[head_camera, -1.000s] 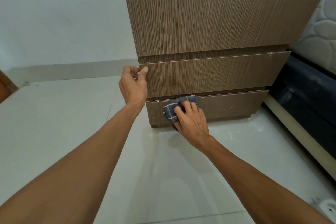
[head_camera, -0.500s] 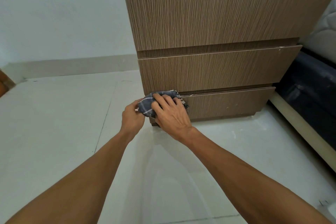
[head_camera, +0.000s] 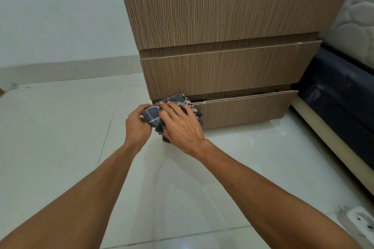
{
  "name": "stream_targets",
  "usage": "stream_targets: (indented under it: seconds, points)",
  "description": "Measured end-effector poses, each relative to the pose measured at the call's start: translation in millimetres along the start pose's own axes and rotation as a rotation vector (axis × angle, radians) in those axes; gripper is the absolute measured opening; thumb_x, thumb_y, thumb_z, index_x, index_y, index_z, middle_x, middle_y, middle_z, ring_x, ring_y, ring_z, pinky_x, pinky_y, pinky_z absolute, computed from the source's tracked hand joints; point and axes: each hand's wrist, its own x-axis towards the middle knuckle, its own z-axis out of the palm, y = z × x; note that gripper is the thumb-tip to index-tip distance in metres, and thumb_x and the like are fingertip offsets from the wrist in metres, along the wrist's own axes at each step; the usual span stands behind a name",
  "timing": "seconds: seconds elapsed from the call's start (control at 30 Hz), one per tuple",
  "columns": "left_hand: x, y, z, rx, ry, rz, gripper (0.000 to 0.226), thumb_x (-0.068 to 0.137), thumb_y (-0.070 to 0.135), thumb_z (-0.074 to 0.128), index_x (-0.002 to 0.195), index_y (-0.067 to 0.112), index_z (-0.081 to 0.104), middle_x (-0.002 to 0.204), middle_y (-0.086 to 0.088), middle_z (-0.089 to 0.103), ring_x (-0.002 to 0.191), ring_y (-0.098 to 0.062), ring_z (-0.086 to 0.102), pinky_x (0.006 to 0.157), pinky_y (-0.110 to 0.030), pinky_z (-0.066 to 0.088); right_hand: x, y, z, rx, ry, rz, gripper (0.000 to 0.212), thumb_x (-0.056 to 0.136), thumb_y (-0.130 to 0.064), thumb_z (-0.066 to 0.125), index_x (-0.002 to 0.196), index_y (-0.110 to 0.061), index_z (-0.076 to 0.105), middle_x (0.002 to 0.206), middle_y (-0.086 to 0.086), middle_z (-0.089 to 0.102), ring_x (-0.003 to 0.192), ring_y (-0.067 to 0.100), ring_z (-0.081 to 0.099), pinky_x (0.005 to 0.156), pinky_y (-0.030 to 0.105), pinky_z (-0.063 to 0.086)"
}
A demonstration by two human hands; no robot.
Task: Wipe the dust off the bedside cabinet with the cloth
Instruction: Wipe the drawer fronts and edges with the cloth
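Note:
The brown wood-grain bedside cabinet (head_camera: 222, 16) fills the upper middle, with stacked drawer fronts. Its bottom drawer (head_camera: 242, 110) stands slightly ajar, a dark gap along its top. A dark blue-grey checked cloth (head_camera: 154, 115) is bunched at the bottom drawer's left corner. My right hand (head_camera: 180, 125) lies flat over the cloth, fingers spread, pressing it against the corner. My left hand (head_camera: 137, 125) grips the cloth's left edge from the side. Part of the cloth hangs below my right palm.
Pale floor tiles (head_camera: 60, 137) spread to the left and in front. A dark bed base (head_camera: 340, 95) with a quilted white mattress (head_camera: 354, 20) stands right of the cabinet. A white power strip (head_camera: 362, 226) lies at the lower right. A light wall (head_camera: 60, 16) runs behind.
My left hand left the middle drawer's edge and came down to the cloth. My right hand slid the cloth left along the bottom drawer to its corner.

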Motion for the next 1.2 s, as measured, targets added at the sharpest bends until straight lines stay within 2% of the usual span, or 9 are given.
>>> stream_targets:
  seconds: [0.07,0.17,0.3,0.47,0.7,0.83,0.9,1.03,1.2]
  points:
    - [0.2,-1.5,-1.7,0.023,-0.004,-0.018,0.041,0.084,-0.008,0.062,0.119,0.013,0.062,0.11,-0.007,0.067,0.092,-0.021,0.063,0.073,-0.019,0.05,-0.5,0.8,1.9,-0.016,-0.042,0.012,0.048,0.089,-0.038,0.048,0.129,-0.011,0.053,0.14,0.01,0.054,0.131,0.028,0.046,0.107,0.046,0.032]
    - [4.8,-1.8,-3.1,0.069,-0.007,-0.044,0.04,0.089,-0.009,0.053,0.117,0.017,0.063,0.113,-0.007,0.067,0.086,-0.023,0.063,0.066,-0.026,0.05,-3.9,10.6,1.3,-0.066,-0.09,0.048,0.061,0.087,-0.038,0.062,0.14,-0.013,0.045,0.141,0.01,0.05,0.132,0.029,0.043,0.109,0.047,0.03]
    - [9.9,-2.4,-3.3,0.109,-0.002,-0.056,0.023,0.098,0.013,0.054,0.117,0.02,0.065,0.116,-0.006,0.064,0.094,-0.026,0.062,0.057,-0.022,0.047,-21.8,46.4,-10.9,-0.159,-0.086,0.171,0.063,0.082,-0.027,0.068,0.139,-0.013,0.045,0.135,0.011,0.051,0.126,0.03,0.045,0.105,0.05,0.033]
    - [12.0,-9.1,-4.1,0.085,-0.016,-0.05,0.021,0.099,0.015,0.052,0.114,0.024,0.065,0.113,-0.007,0.065,0.078,-0.021,0.059,0.053,-0.023,0.045,-57.4,117.8,-36.5,-0.315,-0.193,0.328,0.067,0.08,-0.026,0.072,0.14,-0.012,0.043,0.136,0.013,0.05,0.128,0.033,0.044,0.104,0.059,0.033]
    - [11.5,-10.5,-1.3,0.04,-0.003,-0.057,0.021,0.097,0.013,0.054,0.11,0.023,0.066,0.108,-0.009,0.066,0.076,-0.022,0.057,0.058,-0.025,0.046,-96.4,192.5,-73.3,-0.282,-0.301,0.624,0.071,0.083,-0.02,0.073,0.143,-0.011,0.036,0.144,0.014,0.04,0.138,0.036,0.032,0.086,0.056,0.053]
    - [9.9,-7.0,-0.7,0.038,0.0,-0.059,0.021,0.096,0.011,0.053,0.112,0.02,0.065,0.107,-0.01,0.066,0.071,-0.021,0.057,0.058,-0.028,0.048,-110.1,226.8,-87.0,-0.242,-0.271,0.747,0.074,0.084,-0.014,0.073,0.146,-0.009,0.032,0.151,0.016,0.031,0.143,0.037,0.024,0.101,0.053,0.046]
    - [8.6,-5.0,0.2,0.046,0.006,-0.065,0.022,0.097,0.01,0.053,0.113,0.019,0.065,0.108,-0.009,0.065,0.07,-0.021,0.057,0.059,-0.029,0.049,-113.8,235.0,-93.3,-0.128,-0.166,0.869,0.066,0.088,-0.011,0.067,0.146,-0.008,0.036,0.15,0.018,0.034,0.137,0.037,0.034,0.104,0.05,0.042]
    - [6.9,-2.0,2.3,0.05,0.024,-0.079,0.022,0.096,0.01,0.052,0.111,0.02,0.065,0.109,-0.01,0.066,0.07,-0.023,0.057,0.055,-0.025,0.046,-116.1,223.0,-105.1,0.251,0.323,1.402,0.035,0.097,-0.008,0.05,0.132,-0.008,0.054,0.13,0.017,0.052,0.113,0.031,0.057,0.091,0.036,0.046]
    - [3.3,5.3,3.9,0.078,0.047,-0.097,0.025,0.096,0.009,0.048,0.111,0.018,0.066,0.101,-0.01,0.068,0.063,-0.018,0.055,0.052,-0.022,0.041,-79.9,204.8,-78.3,0.953,0.647,1.697,0.038,0.092,-0.017,0.055,0.129,-0.027,0.055,0.117,0.001,0.064,0.102,0.023,0.064,0.089,0.043,0.054]
